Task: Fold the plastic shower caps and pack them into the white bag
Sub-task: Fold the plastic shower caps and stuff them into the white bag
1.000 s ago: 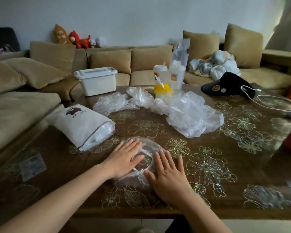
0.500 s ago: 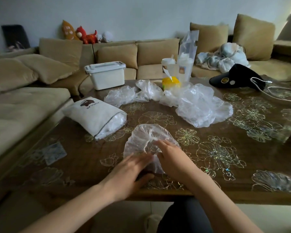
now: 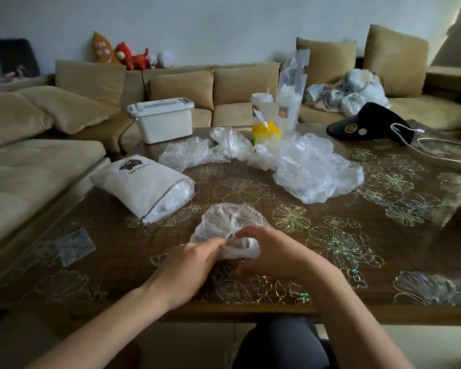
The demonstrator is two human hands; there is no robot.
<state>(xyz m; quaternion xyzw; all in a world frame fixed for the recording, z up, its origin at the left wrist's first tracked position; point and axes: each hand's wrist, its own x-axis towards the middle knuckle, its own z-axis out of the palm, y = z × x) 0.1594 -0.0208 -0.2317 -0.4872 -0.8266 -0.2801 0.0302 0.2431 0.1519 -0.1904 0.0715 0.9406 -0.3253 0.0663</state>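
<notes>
The white bag (image 3: 139, 182) lies on its side at the left of the desk (image 3: 383, 249), its dark-edged mouth facing the middle with clear film showing inside. It looks soft and partly filled, so the lip probably needs holding open when something goes in. Just right of it, at the near edge, the left hand (image 3: 189, 265) pinches the near rim of the shower cap (image 3: 229, 222) with curled fingers. The cap's far half lies flat on the desk as a crinkled dome. The right hand (image 3: 274, 251) curls over the bunched near part, so both hands are close together and clamped on the same cap. The film should weigh almost nothing, be limp and slippery, and spring back open unless it is pressed. The gathered rim looks like the surest place to hold, with a flat palm to push the air out. Further back and to the right, the loose caps (image 3: 312, 169) sit in heaps well apart from the hands. The fingertips of both hands are hidden behind knuckles and plastic, so the exact grip cannot be read. Nor can I tell how many folds the cap has. The heaps blur into one clear mass that cannot be counted, and the depth of the bag's contents is out of sight.
</notes>
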